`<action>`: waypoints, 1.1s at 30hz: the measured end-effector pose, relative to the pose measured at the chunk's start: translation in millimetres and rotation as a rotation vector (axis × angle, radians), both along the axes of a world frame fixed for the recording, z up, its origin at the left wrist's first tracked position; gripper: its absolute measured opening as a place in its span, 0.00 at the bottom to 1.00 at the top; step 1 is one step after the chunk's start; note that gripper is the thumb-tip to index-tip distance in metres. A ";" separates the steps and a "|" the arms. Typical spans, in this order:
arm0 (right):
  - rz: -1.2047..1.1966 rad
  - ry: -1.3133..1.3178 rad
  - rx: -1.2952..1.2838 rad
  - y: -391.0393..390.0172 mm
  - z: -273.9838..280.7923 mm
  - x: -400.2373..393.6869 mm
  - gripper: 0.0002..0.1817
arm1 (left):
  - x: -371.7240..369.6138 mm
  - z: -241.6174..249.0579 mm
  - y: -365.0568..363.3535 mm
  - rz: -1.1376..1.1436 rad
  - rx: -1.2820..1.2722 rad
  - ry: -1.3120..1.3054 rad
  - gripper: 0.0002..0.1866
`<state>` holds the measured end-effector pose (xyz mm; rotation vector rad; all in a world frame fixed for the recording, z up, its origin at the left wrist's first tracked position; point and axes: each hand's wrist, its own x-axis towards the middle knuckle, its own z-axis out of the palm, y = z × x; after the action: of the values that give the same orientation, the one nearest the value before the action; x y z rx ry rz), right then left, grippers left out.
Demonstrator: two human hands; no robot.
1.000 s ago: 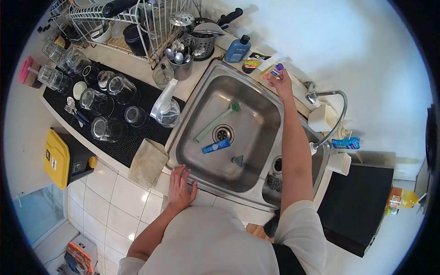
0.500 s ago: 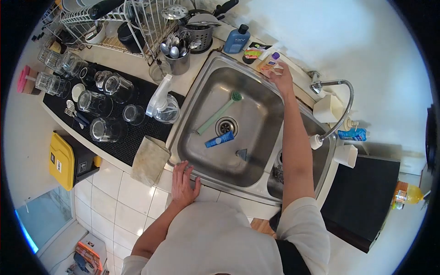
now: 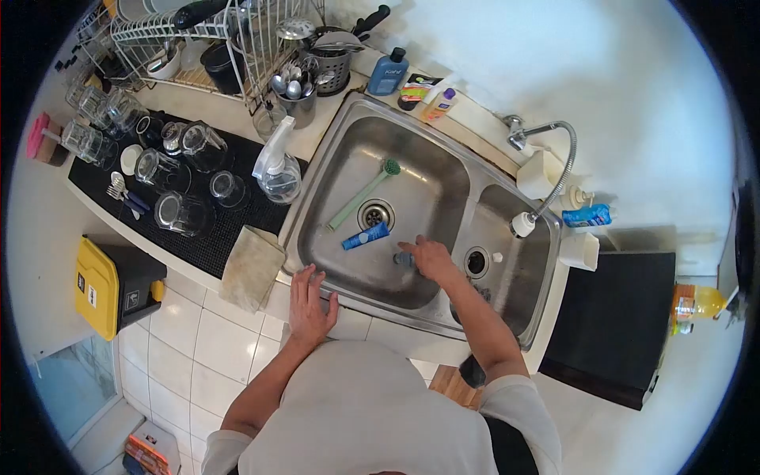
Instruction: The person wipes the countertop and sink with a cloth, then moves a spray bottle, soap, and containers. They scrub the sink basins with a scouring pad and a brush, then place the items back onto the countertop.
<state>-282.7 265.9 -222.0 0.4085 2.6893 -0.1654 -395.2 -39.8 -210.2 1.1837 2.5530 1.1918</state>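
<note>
My right hand (image 3: 428, 259) reaches down into the large sink basin (image 3: 443, 190), its fingers stretched out over a small grey-blue wedge-shaped piece (image 3: 403, 259). The fingertips overlap this piece in the view. Just left of it lies a blue tube (image 3: 365, 236), near the drain (image 3: 376, 214). A green-handled brush (image 3: 358, 199) rests at a slant above the tube. My left hand (image 3: 312, 307) lies at the front rim of the sink, fingers apart, holding nothing. Behind the basin stands a small bottle with a purple cap (image 3: 440, 104).
A spray bottle (image 3: 279, 174) and a beige cloth (image 3: 252, 269) are left of the sink. Glasses (image 3: 162, 170) cover a black mat. The flexible faucet (image 3: 567, 170) arches over the smaller right basin. A blue bottle (image 3: 388, 72) stands at the back.
My right hand has moved from the purple-capped bottle at the back down into the large basin, over the grey-blue piece. My left hand stays at the rim. The view has shifted slightly.
</note>
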 end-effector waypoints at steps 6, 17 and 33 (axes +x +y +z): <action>0.025 0.170 -0.226 25.5 -32.5 -6.7 0.10 | 1.4 2.5 -3.1 0.008 -0.006 0.004 0.26; -0.383 0.767 -0.071 140.8 90.9 -80.3 0.13 | 1.7 0.1 -2.4 0.009 -0.020 -0.009 0.26; -0.333 0.632 0.010 298.5 42.1 -166.1 0.12 | -0.6 1.2 0.7 0.006 -0.063 0.001 0.27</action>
<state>-448.8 564.4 -179.9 0.9422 3.2079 -0.4419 -395.8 -39.2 -209.0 1.1652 2.5763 1.1026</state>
